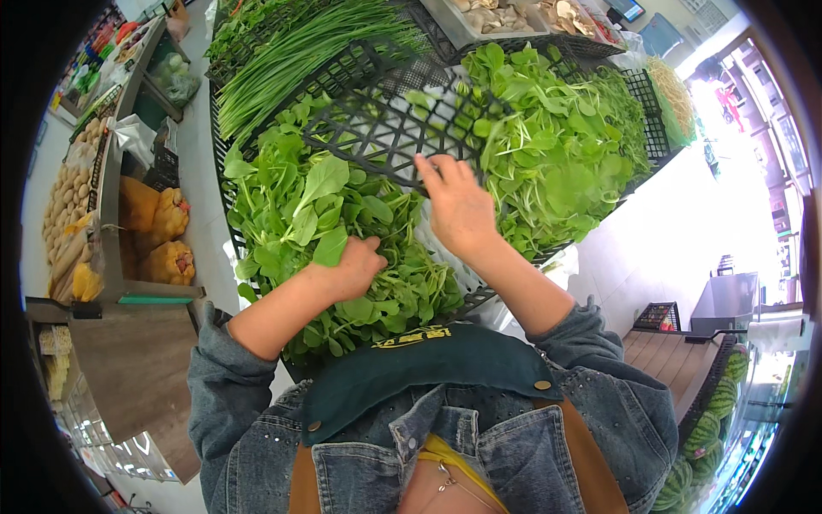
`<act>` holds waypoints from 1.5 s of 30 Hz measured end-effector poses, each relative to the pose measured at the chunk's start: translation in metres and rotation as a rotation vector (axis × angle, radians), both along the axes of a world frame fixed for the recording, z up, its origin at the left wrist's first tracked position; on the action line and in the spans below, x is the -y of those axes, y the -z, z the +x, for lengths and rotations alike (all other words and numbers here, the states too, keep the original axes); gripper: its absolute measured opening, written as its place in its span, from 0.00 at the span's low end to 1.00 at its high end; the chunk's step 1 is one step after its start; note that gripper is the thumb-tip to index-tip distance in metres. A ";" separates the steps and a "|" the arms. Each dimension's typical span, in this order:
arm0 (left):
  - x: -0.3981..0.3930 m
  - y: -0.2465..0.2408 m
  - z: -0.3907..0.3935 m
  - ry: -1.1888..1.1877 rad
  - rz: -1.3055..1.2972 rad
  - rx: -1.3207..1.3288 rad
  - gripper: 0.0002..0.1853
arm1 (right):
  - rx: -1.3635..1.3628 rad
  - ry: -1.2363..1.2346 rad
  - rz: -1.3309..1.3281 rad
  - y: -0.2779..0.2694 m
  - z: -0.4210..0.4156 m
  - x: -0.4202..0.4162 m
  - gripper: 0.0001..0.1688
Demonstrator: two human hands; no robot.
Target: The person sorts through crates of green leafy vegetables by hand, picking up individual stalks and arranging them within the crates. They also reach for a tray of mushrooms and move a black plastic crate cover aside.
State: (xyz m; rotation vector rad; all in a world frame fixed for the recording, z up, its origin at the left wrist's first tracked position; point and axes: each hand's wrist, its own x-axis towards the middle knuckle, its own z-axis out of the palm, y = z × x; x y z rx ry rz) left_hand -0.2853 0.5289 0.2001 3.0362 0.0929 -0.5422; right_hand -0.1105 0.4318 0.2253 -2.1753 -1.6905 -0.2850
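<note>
My right hand [461,209] grips the near edge of a black plastic lattice crate [398,128], which is tilted and partly blurred over the display. White sheeting and a few loose leaves show through its openings. My left hand [350,268] is sunk in a heap of leafy greens [270,218], its fingers curled around stems and partly hidden. A broad leaf lies over the back of that hand. To the right of the crate is a second heap of leafy greens [552,148], with rounder leaves and pale stems.
Long green chives [308,64] lie at the back left. Behind the crate stands a tub of mushrooms [494,19]. On the left are a shelf with potatoes [70,193] and yellow bags [167,263]. Watermelons [703,437] line the lower right, near a slatted wooden surface [674,360].
</note>
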 end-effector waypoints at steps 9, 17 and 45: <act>-0.002 0.006 -0.004 0.019 -0.005 0.087 0.14 | -0.022 -0.107 0.247 -0.018 0.075 -0.036 0.36; -0.006 0.016 -0.002 0.072 0.063 0.120 0.08 | -0.246 -0.041 -0.034 -0.026 0.149 -0.096 0.15; -0.009 0.011 -0.016 -0.053 -0.185 0.191 0.20 | -0.421 0.487 -0.002 0.053 0.150 0.070 0.16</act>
